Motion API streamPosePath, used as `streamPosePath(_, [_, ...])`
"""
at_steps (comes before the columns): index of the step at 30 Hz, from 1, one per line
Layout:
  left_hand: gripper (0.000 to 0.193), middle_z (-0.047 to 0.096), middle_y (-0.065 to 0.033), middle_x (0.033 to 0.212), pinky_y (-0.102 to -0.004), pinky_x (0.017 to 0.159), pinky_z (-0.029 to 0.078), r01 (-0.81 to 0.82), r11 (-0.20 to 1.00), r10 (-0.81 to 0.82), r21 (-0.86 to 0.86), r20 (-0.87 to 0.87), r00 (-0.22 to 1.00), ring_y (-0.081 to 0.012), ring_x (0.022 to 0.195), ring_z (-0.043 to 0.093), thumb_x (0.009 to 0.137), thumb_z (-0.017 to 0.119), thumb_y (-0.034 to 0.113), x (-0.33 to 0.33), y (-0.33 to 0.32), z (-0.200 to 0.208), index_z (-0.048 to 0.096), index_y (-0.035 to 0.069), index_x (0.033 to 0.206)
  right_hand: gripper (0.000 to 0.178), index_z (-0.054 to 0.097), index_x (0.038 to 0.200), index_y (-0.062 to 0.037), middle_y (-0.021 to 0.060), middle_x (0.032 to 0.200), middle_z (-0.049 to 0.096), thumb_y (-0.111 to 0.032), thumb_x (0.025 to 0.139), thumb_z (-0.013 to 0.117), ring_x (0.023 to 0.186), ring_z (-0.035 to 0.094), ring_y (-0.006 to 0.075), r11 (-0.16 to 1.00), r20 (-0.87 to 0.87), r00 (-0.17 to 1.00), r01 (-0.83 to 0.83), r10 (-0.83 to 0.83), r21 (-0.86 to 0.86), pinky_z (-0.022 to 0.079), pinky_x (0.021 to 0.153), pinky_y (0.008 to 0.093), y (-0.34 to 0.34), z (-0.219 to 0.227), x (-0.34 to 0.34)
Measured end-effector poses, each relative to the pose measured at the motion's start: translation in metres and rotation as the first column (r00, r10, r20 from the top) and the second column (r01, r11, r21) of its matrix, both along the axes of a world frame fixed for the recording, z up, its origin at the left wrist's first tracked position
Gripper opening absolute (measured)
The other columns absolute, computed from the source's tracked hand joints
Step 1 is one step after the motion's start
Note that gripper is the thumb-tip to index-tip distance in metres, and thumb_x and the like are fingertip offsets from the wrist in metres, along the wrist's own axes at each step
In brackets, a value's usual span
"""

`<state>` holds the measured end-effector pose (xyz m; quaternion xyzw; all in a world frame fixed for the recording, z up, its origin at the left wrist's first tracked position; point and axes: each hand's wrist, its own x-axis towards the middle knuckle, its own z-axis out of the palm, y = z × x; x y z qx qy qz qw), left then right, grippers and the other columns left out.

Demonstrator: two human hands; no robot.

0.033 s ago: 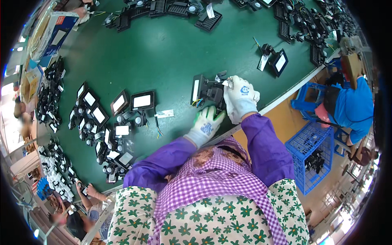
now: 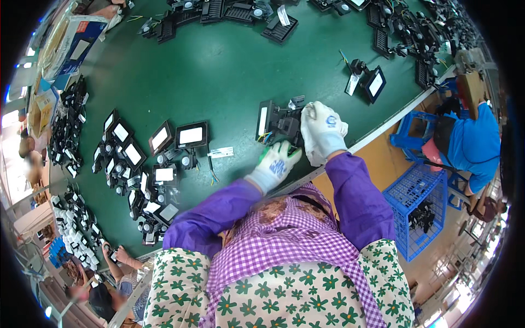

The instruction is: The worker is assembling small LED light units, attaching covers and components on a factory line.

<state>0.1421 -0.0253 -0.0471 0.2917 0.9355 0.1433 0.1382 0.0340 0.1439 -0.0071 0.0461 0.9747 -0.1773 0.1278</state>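
Observation:
In front of me a black floodlight (image 2: pixel 263 120) with a sensor bracket lies on the green table (image 2: pixel 191 65), its white panel at the left. Coloured wires stick out at its near left side. My left hand (image 2: pixel 276 164), in a white glove with green fingertips, grips its near end. My right hand (image 2: pixel 324 128), gloved in white, is closed at its right side with fingers pinched together; what they pinch is hidden. Just beyond the unit is a small clear-wrapped piece (image 2: pixel 296 101). Another floodlight (image 2: pixel 375 85) with a white tag lies to the right.
Several floodlights (image 2: pixel 190 135) are grouped at the left, and more black units (image 2: pixel 235 12) line the far edge. A loose white label (image 2: pixel 221 152) lies near the left group. Beyond the table's right edge stand a blue crate (image 2: pixel 413 210) and a person in blue (image 2: pixel 473 145).
My right hand has turned slightly at the floodlight's right side. My left hand has shifted a little, and the floodlight stays in place.

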Motion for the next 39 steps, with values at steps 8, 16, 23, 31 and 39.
streamPosePath(8, [0.037,0.062,-0.013,0.096,-0.0359,0.062,0.055,-0.351,0.629,-0.037,0.693,0.478,0.878,-0.0215,0.075,0.066,0.092,0.067,0.018,-0.131,-0.003,0.097,0.053,0.003,0.123,0.033,0.064,0.104,0.002,0.0196,0.089,0.069,-0.028,0.102,0.049,0.079,0.065,0.0308,0.63,-0.137,0.712,0.494,-0.689,-0.599,0.049,0.072,0.0405,0.072,-0.019,0.032])
streamPosePath(16, [0.046,0.064,-0.0172,0.102,-0.034,0.057,0.056,-0.889,-0.143,-0.445,0.434,0.774,0.45,-0.0217,0.074,0.069,0.1,0.062,0.027,-0.075,0.0,0.118,0.045,0.006,0.136,0.03,0.063,0.103,0.0027,0.0153,0.084,0.066,-0.024,0.102,0.051,0.075,0.06,0.0209,0.568,-0.07,0.676,0.553,-0.733,-0.61,0.048,0.07,0.0353,0.084,-0.016,0.05])
streamPosePath(23, [0.043,0.063,-0.0098,0.098,-0.0243,0.051,0.037,-0.853,-0.391,-0.364,0.346,0.793,0.488,-0.0084,0.059,0.041,0.1,0.058,0.039,-0.036,-0.068,0.069,0.052,0.015,0.135,0.022,0.061,0.099,0.0025,0.0171,0.081,0.065,-0.019,0.099,0.054,0.073,0.062,0.0222,0.71,-0.079,0.827,0.424,-0.557,-0.562,0.048,0.069,0.0353,0.06,0.006,0.052])
streamPosePath(31, [0.047,0.063,-0.0165,0.097,-0.0196,0.041,0.034,-0.767,-0.6,-0.444,0.226,0.703,0.555,-0.0081,0.051,0.04,0.104,0.05,0.04,-0.009,-0.13,0.109,0.051,0.007,0.138,0.02,0.066,0.097,-0.0136,0.0097,0.095,0.07,-0.028,0.084,0.06,0.097,0.066,0.0317,0.812,-0.228,0.859,-0.51,0.459,-0.283,0.046,0.088,0.0459,-0.035,0.001,0.073])
streamPosePath(39, [0.046,0.057,-0.0118,0.091,-0.0164,0.035,0.03,-0.793,-0.589,-0.505,0.153,0.697,0.509,-0.0034,0.046,0.034,0.102,0.055,0.041,-0.002,-0.136,0.098,0.056,0.007,0.132,0.023,0.068,0.1,-0.0122,0.015,0.094,0.067,-0.027,0.086,0.058,0.099,0.064,0.0322,0.822,-0.046,0.826,-0.551,0.562,0.144,0.048,0.081,0.0453,-0.065,0.016,-0.012])
